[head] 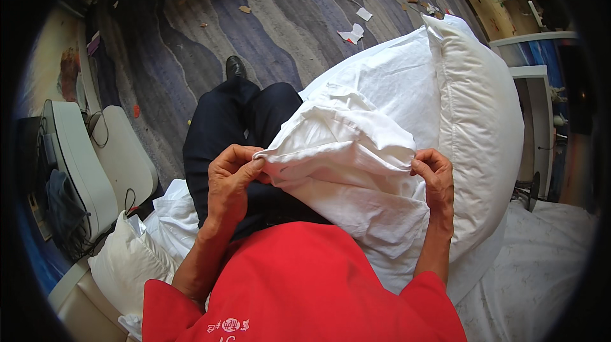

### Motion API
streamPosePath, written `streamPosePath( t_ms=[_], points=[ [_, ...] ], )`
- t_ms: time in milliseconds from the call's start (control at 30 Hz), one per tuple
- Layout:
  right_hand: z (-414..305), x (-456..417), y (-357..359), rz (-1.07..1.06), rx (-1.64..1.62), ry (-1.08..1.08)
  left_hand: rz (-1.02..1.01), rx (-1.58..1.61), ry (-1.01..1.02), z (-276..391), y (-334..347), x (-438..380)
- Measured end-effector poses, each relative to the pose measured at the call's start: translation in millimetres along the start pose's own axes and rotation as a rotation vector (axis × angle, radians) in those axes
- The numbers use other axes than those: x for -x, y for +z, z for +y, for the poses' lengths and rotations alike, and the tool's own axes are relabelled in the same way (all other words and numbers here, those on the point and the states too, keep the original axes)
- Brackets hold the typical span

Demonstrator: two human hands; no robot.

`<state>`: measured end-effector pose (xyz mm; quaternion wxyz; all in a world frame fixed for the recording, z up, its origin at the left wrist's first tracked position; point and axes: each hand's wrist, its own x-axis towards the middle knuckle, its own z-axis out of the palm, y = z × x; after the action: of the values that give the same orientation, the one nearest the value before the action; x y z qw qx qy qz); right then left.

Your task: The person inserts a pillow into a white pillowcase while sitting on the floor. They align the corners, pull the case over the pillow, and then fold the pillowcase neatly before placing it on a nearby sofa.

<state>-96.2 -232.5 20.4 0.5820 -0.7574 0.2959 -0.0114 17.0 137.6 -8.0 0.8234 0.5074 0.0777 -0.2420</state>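
A white fabric cover, perhaps a pillowcase [334,136], is stretched between my two hands, its hemmed edge facing me. My left hand [234,175] pinches one corner of that edge between thumb and fingers, above my dark trousers. On the other side, my right hand [433,177] pinches the opposite end of the edge. The cover's folds hang over a white sheet beneath. Just right of my right hand lies a plump white pillow [477,136] with a gathered seam, on the bed.
A white bed sheet [534,256] spreads at the right. Another pillow [131,258] rests behind my left arm, near a pale chair [124,146] and a white table [79,160]. Paper scraps [352,34] and other litter lie on the striped carpet [200,17].
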Motion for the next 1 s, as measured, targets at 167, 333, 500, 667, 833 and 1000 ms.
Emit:
streamPosePath(
  t_ms=[167, 333, 500, 667, 833, 1000],
  points=[
    [6, -10, 3, 0.01, 0.055, 0.0, -0.002, 0.008, -0.004, 0, 0, 1],
    [11, -8, 7, -0.02, -0.018, 0.018, 0.006, -0.007, 0.003, 0, -4, 0],
    [-3, 3, 12, -0.149, -0.186, 0.036, 0.0, -0.017, -0.006, -1, -2, -1],
    [4, -6, -1, -0.143, 0.112, 0.106, -0.031, -0.042, 0.031, 0, 3, -1],
    [-5, -10, -12, -0.181, -0.041, 0.045, -0.051, -0.069, 0.043, 3, 7, 0],
    [-16, -10, 8, -0.204, 0.04, 0.061, -0.132, -0.057, 0.069, 0, 14, 2]
  ],
)
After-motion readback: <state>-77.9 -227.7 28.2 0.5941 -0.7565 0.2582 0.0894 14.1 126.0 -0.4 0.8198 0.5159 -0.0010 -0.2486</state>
